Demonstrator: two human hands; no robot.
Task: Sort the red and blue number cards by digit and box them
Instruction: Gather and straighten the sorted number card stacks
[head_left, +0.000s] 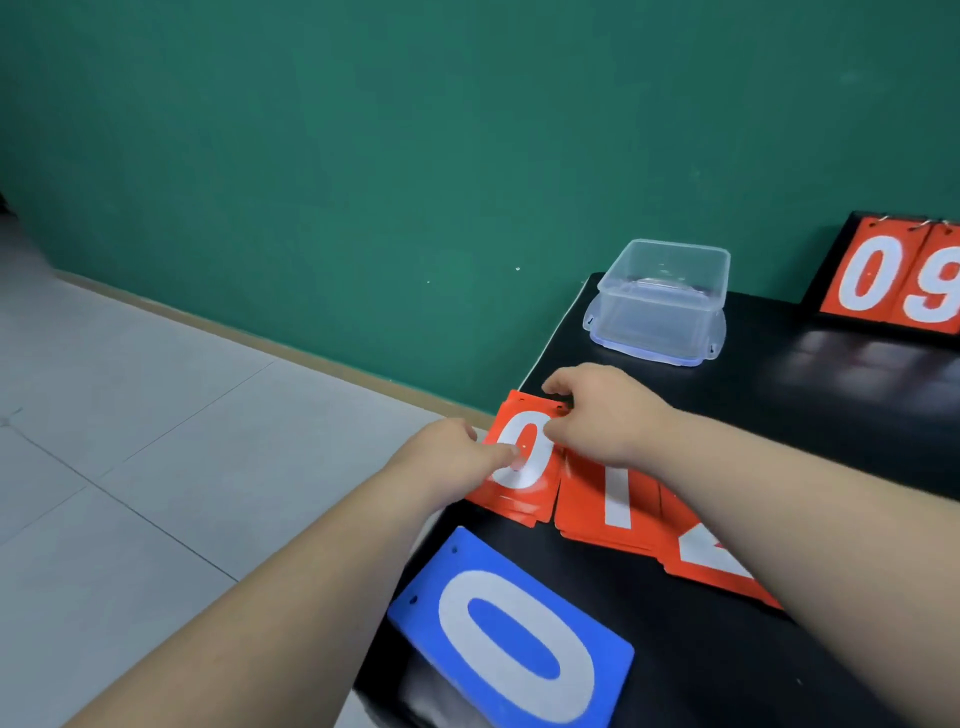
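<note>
A person's two bare hands work a red "0" card (524, 457) at the left edge of a black table (810, 415). The left hand (452, 452) presses its fingertip onto the card's white digit from nine o'clock, fingers loosely curled, holding nothing. The right hand (608, 410) pinches the card's top right corner, at about one o'clock from the card's middle. Just beside it at three o'clock lies a red "1" card (608, 499), then a further red card (711, 556) partly hidden by the right forearm. A blue "0" card (514, 634) lies at six o'clock. A clear plastic box (662, 291) stands on its lid at one o'clock, near a red flip scoreboard (893, 275).
</note>
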